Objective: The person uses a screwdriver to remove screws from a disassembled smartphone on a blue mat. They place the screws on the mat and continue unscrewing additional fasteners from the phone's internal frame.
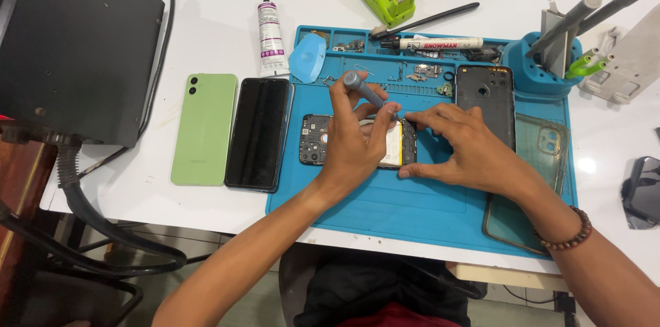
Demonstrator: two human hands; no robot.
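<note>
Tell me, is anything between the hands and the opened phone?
Nothing visible: the left hand lies over the opened phone holding a grey screwdriver, and the right hand presses its end on the blue mat.

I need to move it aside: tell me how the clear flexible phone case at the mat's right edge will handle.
The clear flexible phone case is probably light and floppy, being thin and see-through. It overhangs the blue work mat and table edge, so a push could tip it off.
</note>
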